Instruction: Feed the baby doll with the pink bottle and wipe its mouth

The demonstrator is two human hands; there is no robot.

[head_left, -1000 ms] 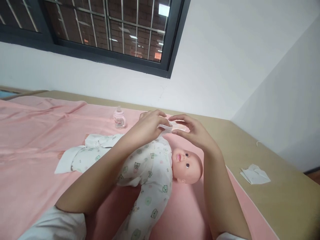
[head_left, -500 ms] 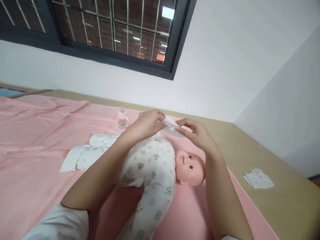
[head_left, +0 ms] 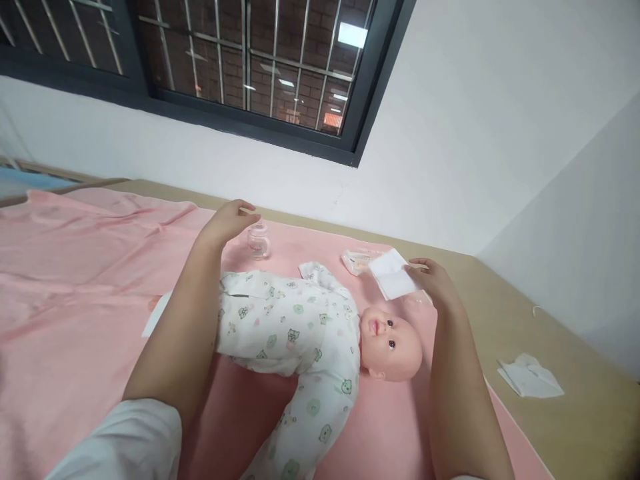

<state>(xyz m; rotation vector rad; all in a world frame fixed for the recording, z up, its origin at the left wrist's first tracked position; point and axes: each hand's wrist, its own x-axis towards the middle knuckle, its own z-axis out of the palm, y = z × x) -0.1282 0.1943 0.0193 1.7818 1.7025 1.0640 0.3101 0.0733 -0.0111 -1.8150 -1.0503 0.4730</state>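
My right hand (head_left: 434,279) pinches the right edge of a folded white tissue (head_left: 394,275), which it holds above the pink sheet, beyond the doll's head. My left hand (head_left: 235,219) is over the top of a small clear baby bottle (head_left: 259,241) with a pink collar. Its thumb and fingers are apart, and I cannot tell whether they touch the bottle. Between my arms a baby doll (head_left: 393,343) lies on its back in a white suit with green animal prints (head_left: 295,327), head to the right. My left forearm hides part of its legs.
A clear plastic packet (head_left: 356,261) lies behind the tissue. The pink sheet (head_left: 75,300) covers much of the tan surface (head_left: 505,313). Another crumpled white tissue (head_left: 531,375) rests at the right. A barred window (head_left: 250,60) is set in the white wall behind.
My left hand has let go of the tissue and moved left to the bottle. My right hand keeps the tissue and has shifted right. The clear packet now shows.
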